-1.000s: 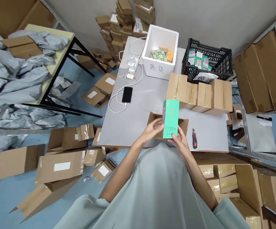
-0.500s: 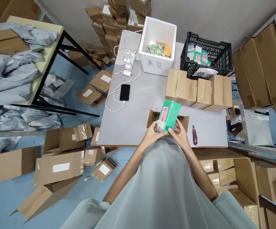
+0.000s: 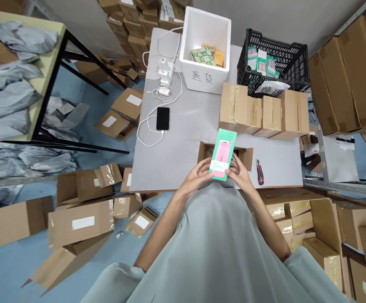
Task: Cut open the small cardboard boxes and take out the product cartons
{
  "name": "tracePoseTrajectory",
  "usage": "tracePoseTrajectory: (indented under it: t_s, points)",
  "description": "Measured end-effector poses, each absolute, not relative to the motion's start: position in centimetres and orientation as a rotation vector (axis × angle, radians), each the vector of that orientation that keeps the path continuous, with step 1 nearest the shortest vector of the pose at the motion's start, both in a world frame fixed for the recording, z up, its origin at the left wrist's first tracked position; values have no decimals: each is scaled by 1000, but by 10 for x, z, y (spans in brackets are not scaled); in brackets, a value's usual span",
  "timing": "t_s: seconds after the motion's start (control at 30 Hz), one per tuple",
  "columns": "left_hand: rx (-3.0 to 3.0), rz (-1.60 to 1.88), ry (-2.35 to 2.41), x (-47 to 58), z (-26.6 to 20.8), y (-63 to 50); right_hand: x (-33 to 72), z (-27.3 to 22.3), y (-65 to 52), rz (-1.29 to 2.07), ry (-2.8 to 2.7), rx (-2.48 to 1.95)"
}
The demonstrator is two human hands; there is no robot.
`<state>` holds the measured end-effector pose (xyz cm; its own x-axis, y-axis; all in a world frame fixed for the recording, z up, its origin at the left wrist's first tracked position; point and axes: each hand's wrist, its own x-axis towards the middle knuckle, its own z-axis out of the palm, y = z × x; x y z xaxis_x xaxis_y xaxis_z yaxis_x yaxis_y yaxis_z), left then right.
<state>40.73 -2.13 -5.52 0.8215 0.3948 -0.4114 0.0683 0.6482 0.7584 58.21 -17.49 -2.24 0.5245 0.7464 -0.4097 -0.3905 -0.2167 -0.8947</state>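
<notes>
Between both hands I hold a green product box (image 3: 223, 155) with a pink item pictured on its front, tilted toward me. My left hand (image 3: 198, 174) is closed on its left edge. On the right edge, my right hand (image 3: 238, 172) grips it, thumb at the lower front corner. Just beneath and behind it, an opened brown cardboard carton (image 3: 246, 158) sits on the grey table; its inside is mostly covered by the green box. A red and black utility knife (image 3: 260, 172) lies to the right of my right hand.
Sealed brown boxes (image 3: 265, 115) line the table's back right, before a black crate (image 3: 277, 59) holding green boxes. Left of it stands a white foam box (image 3: 204, 75) with small packages. A phone (image 3: 163, 118) lies on a cable. Cartons (image 3: 80, 221) litter the floor.
The green box has been turned, so its pink-picture face now points at me and the side panel no longer shows. Both hands keep their hold; the view has shifted slightly.
</notes>
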Motion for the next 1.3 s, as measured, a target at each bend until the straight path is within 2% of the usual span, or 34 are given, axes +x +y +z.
tracePoseTrajectory:
  t_s: [0.23,0.53,0.83,1.07,1.3]
  points:
    - [1005,288,782,396,-75,-28,573,-36,-165,964,-381,-1644]
    - [1414,344,761,374,-62,-27,528,-50,-145,840,-327,-1676]
    - [987,-1,577,353,-69,1,510,-58,-167,896,-229,-1463]
    - [997,80,565,361,-78,-22,526,-58,-188,941,-318,-1517]
    - [1092,107,704,376,-71,-53,573,-32,-191,779,-434,-1665]
